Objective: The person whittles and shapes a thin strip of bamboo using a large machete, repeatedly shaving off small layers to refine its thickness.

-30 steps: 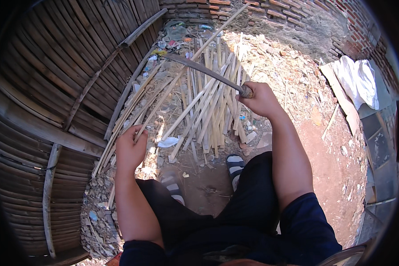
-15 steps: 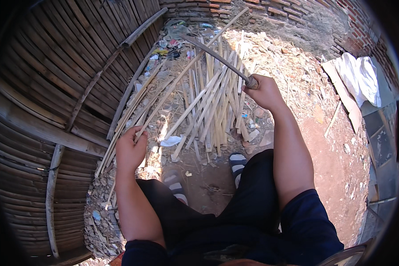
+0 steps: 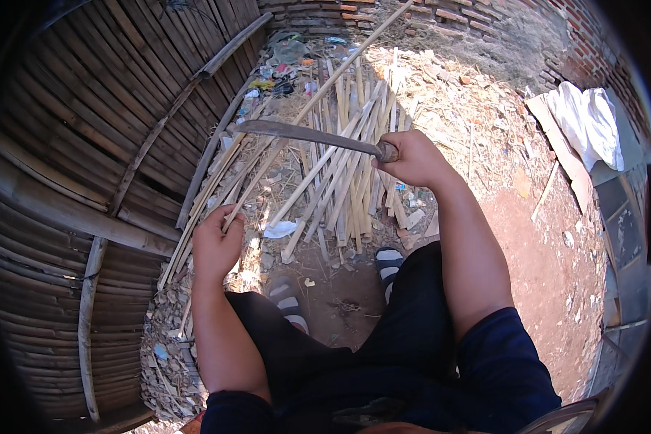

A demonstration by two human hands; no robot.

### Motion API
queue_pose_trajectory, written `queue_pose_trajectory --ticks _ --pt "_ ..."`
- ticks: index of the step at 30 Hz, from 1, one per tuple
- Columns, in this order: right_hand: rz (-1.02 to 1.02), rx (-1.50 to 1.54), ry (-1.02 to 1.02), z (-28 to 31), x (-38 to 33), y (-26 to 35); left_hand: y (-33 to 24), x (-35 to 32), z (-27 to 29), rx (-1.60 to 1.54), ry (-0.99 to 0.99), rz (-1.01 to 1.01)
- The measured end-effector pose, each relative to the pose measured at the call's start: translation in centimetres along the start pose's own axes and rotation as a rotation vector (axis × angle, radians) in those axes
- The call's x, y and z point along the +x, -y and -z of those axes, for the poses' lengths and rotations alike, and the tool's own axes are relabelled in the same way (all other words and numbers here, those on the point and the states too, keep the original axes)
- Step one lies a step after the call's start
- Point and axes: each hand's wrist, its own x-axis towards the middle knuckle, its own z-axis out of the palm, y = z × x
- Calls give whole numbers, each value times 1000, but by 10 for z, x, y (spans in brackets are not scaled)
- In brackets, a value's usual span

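Note:
My left hand point(image 3: 218, 246) is closed around the near end of a long, thin bamboo strip point(image 3: 354, 61), which slants up and away to the right toward the brick wall. In my right hand point(image 3: 414, 160) I grip the handle of a machete point(image 3: 311, 134). Its long dark blade points left and crosses the strip from above; whether the two touch I cannot tell. Below the blade lies a loose pile of pale bamboo strips point(image 3: 349, 189) on the ground, beyond my feet. More strips point(image 3: 195, 217) lie lengthwise on the left, close to my left hand.
A slatted bamboo wall point(image 3: 58, 166) rises along the left, and a brick wall point(image 3: 470, 32) stands at the back. Rubbish and wood chips litter the ground. A white sack point(image 3: 584, 126) hangs over a board point(image 3: 560, 155) at the right. My sandalled feet point(image 3: 389, 266) are near the pile.
The machete has swung, its tip coming down and left, so the blade lies flatter across the strip. My right hand has moved slightly left and nearer. The strip's far end is slightly higher.

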Motion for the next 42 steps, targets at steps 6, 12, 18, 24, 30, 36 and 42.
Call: queue_pose_trajectory --ticks 6,12,18,24,30,36,42 --pt "-244 98 -81 10 -2 -29 6 4 2 12 -18 -11" --pt "172 -117 -1 -10 -10 10 1 4 -6 -33 14 -1" --pt "-47 -1 -38 8 -1 -4 -2 0 2 -5 -31 15" --pt "-139 55 -109 10 -5 -34 5 5 -4 8 -20 -1" --pt "189 -84 29 -11 -12 15 -4 2 -7 -24 -4 14" --pt "-75 100 -52 3 1 -19 9 2 0 29 -84 -22" --pt "-168 182 -185 -2 0 -54 3 5 0 81 -76 10"
